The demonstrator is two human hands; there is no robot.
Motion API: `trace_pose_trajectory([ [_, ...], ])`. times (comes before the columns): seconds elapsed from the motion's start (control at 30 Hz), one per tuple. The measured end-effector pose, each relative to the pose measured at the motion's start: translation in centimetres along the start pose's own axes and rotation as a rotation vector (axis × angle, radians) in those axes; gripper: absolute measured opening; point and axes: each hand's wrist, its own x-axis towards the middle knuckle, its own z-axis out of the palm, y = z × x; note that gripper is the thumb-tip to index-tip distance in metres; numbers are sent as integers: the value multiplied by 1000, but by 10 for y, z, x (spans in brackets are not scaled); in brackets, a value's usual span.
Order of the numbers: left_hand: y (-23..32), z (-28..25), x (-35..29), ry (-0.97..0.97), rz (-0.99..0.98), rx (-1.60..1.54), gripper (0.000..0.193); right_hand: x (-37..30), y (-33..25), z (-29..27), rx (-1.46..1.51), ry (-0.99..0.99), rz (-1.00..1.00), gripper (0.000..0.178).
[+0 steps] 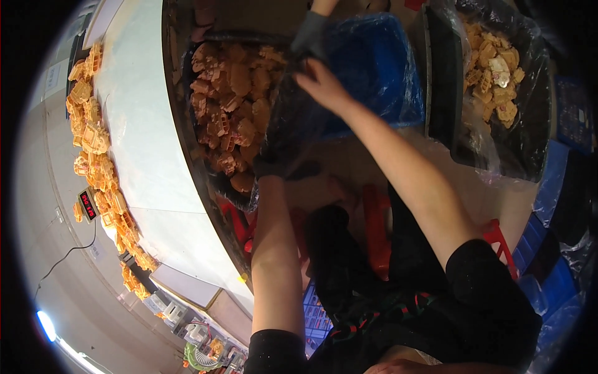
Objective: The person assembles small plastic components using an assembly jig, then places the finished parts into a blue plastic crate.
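Note:
A black plastic bag (pixel 293 124) lines a bin heaped with tan-orange moulded plastic parts (pixel 233 93). My right hand (pixel 324 87) reaches across to the bag's far right rim, its fingers closed on the dark plastic there. At the near right corner of the same bin is my left hand (pixel 269 167), dark-covered against the dark liner, so its fingers are hidden. Just beyond my right hand, another person's grey-gloved hand (pixel 309 36) comes down from the top edge to the same rim.
A blue bin (pixel 367 75) lined with clear plastic stands right of the bag. Farther right, a black bin (pixel 445 106) holds more tan parts. On the left runs a white tabletop (pixel 140 118) with a row of parts (pixel 93 137) along its far edge. Red stool legs (pixel 377 230) stand below.

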Motion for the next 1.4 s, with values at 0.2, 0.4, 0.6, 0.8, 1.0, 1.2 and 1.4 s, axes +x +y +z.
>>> trace_pose_trajectory([
  [0.2,68,-7,-30,198,-159,511,92,-194,71,-14,336,-3,407,49],
  [0.4,65,-9,-19,168,-91,536,78,-215,92,-43,115,-487,684,41],
  [0.6,45,-26,10,135,-15,654,93,-208,78,-30,164,-329,796,37],
  [0.8,46,1,-17,291,116,317,71,-198,71,-29,197,-341,812,34],
  [1.0,52,34,-59,608,318,310,62,-195,75,-37,235,-306,808,36],
  [1.2,37,-23,-12,780,62,800,60,-188,66,-29,283,-334,801,34],
  [1.4,41,-45,12,682,-63,734,56,-184,83,-22,270,-232,782,40],
])
